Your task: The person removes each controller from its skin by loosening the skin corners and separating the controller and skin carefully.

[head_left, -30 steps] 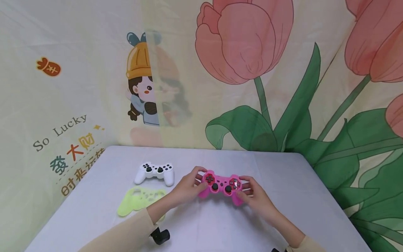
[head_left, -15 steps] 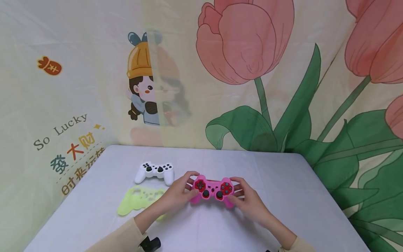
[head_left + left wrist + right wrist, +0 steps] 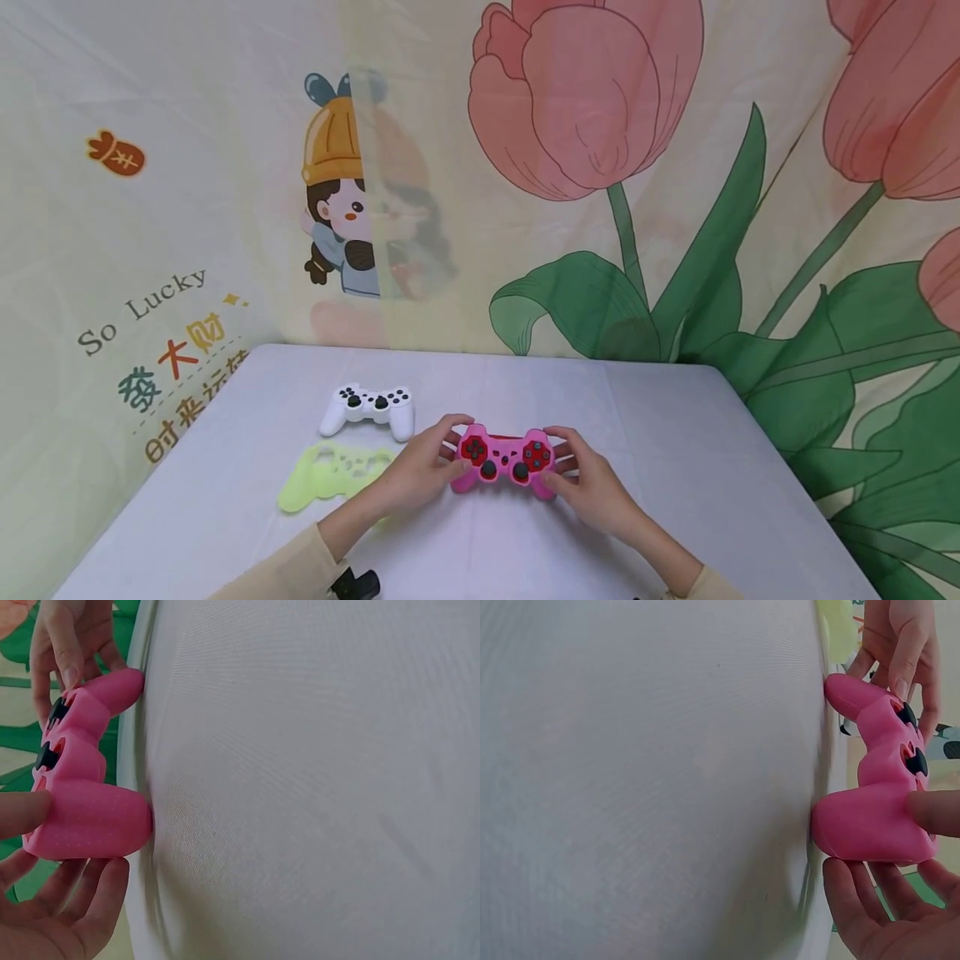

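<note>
The pink controller (image 3: pixel 504 458) is held between the two hands just short of the middle of the desk (image 3: pixel 645 417), well apart from its far edge. The left hand (image 3: pixel 423 468) and the right hand (image 3: pixel 591 485) each pinch one grip, thumb on the front face, other fingers slightly spread along the outer side. A steady hold, I judge, calls for light, even pressure from both sides, with the thumbs clear of the thumbsticks (image 3: pixel 489 471) (soft-looking pink skin could slide if squeezed unevenly).

The controller's back is out of sight, and whether its grip ends touch the cloth I cannot tell. Toward the desk's left edge, the left forearm hides part of a pale green cover (image 3: pixel 311 485); a black device (image 3: pixel 358 585) at the left sleeve is cut off, as is the near edge.
</note>
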{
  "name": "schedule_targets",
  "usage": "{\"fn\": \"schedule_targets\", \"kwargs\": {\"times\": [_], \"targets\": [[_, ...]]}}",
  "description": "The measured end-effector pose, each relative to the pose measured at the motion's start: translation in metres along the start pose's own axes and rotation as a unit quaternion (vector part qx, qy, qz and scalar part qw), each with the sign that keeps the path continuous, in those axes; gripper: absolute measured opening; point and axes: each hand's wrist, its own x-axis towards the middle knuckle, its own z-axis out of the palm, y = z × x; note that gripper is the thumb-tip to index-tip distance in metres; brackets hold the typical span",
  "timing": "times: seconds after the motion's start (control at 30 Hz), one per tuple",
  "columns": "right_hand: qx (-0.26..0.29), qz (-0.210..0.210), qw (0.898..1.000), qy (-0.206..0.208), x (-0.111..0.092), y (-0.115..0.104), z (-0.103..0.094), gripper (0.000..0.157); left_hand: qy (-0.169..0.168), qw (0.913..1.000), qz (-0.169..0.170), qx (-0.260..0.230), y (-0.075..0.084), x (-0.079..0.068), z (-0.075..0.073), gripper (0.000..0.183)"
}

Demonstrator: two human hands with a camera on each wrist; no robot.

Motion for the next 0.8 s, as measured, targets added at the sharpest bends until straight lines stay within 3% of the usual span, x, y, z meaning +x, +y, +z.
{"fn": "schedule_targets", "kwargs": {"times": [0.23, 0.43, 0.6, 0.8], "targets": [[-0.007, 0.026, 1.000, 0.001, 0.001, -0.007, 0.000, 0.062, -0.001, 1.0000, 0.007, 0.005, 0.001, 0.000, -0.001, 0.063], [-0.005, 0.048, 0.999, 0.005, 0.004, -0.011, 0.000, 0.059, 0.008, 0.9998, -0.015, -0.006, 0.004, 0.001, 0.001, 0.056], [0.009, 0.044, 0.999, 0.005, 0.006, -0.014, -0.001, 0.048, 0.018, 0.9994, -0.027, -0.015, 0.006, 0.004, 0.003, 0.045], [0.010, 0.043, 0.999, 0.002, 0.007, -0.016, 0.000, 0.034, 0.018, 0.9996, -0.019, -0.009, 0.008, 0.005, 0.003, 0.036]]}}
